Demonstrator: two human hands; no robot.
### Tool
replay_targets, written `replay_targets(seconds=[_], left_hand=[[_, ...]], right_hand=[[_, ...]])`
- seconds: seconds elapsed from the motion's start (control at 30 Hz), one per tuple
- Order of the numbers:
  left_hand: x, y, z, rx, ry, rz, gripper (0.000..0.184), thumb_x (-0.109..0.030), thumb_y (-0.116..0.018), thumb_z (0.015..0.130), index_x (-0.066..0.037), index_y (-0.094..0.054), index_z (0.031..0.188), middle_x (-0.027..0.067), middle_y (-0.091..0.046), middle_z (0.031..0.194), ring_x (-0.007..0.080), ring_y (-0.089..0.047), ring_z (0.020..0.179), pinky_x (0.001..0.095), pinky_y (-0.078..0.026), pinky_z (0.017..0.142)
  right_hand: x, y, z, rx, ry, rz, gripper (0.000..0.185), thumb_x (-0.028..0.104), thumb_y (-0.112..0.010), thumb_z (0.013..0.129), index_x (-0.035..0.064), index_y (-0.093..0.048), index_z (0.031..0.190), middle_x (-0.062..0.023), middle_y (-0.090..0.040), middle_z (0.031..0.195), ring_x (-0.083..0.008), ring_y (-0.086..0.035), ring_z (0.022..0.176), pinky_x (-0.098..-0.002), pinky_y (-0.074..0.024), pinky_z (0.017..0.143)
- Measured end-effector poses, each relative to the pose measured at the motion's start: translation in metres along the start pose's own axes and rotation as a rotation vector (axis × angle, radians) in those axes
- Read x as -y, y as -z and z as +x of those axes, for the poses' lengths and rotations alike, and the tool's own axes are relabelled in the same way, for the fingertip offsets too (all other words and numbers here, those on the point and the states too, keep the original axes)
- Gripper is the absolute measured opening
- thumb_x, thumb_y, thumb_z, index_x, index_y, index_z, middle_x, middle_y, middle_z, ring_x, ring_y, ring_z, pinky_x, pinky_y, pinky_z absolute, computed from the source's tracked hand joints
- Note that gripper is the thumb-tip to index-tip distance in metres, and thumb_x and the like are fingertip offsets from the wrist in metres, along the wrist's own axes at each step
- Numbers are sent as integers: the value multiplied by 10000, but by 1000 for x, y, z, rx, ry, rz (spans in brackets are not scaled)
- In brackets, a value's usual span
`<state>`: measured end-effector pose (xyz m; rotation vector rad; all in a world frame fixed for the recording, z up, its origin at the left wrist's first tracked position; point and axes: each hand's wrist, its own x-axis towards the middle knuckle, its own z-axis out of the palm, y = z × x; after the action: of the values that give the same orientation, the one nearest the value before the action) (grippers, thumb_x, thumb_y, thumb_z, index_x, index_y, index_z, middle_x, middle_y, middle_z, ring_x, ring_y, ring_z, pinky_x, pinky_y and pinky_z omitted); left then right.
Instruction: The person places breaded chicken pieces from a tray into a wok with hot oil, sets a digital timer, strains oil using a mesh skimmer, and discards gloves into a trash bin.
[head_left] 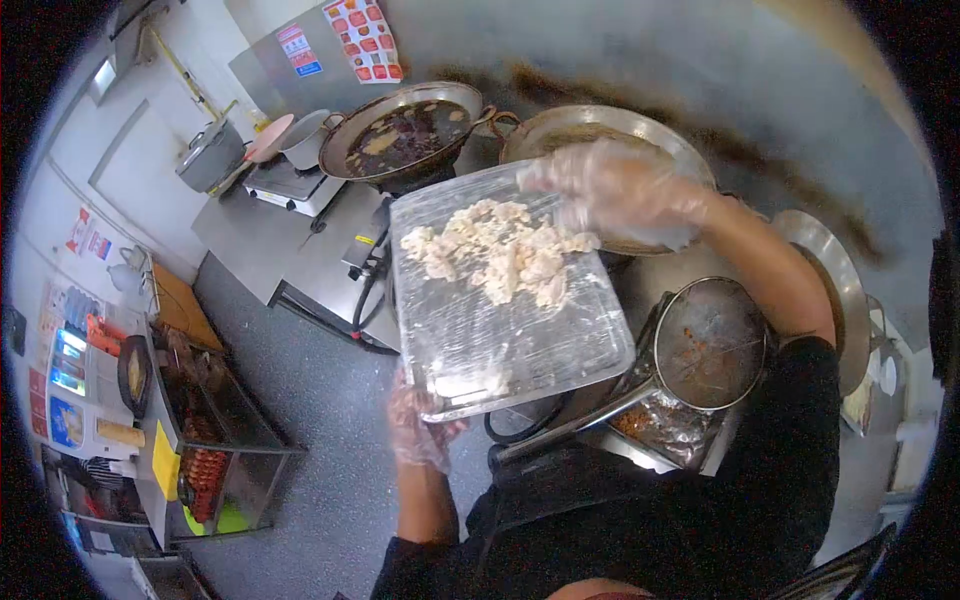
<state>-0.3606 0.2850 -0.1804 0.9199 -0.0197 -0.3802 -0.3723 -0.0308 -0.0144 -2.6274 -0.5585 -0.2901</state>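
Observation:
A metal tray [500,350] is held up in the middle, with pale, floury battered pieces [505,250] heaped on its far half. My left hand [425,420], in a clear plastic glove, grips the tray's near left corner. Over the far right edge is my right hand [620,190], also gloved and smeared by motion; its fingers cannot be made out. Behind the tray and partly covered by it sits a large wok [690,150]. To its left another wok [410,135] holds dark oil with light pieces floating in it.
A round mesh strainer [710,345] with a long handle lies over a container at the right. A further large pan [830,290] stands beyond my right arm. At the back left are a portable stove [292,187] and a grey pot [305,145]. Shelving [235,445] stands left.

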Motion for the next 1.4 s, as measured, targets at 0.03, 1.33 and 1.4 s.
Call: replay_targets(seconds=[0.03, 1.33, 1.4], left_hand=[[4, 4, 5, 74, 2, -83, 594, -110, -566, 608, 70, -383, 1143, 212, -587, 697, 254, -547, 371, 273, -453, 275], [-23, -19, 14, 344, 247, -71, 519, -88, -539, 507, 166, -462, 954, 206, -575, 578, 255, -530, 329, 296, -433, 246], [-22, -19, 14, 342, 260, -49, 508, -84, -540, 520, 163, -460, 957, 200, -571, 569, 253, -525, 325, 297, -433, 248]], right_hand=[[9, -6, -4, -10, -3, 2, 343, 214, -571, 814, 22, -548, 1098, -125, -571, 1127, -248, -554, 1017, -358, -448, 885], [32, -55, 6, 180, -159, -408, 549, 404, -525, 817, 88, -447, 1259, -141, -422, 1311, -313, -408, 1169, -399, -307, 1019], [43, -67, 14, 224, -13, -445, 525, 425, -488, 838, 72, -474, 1226, -163, -454, 1268, -324, -429, 1143, -405, -325, 1001]])
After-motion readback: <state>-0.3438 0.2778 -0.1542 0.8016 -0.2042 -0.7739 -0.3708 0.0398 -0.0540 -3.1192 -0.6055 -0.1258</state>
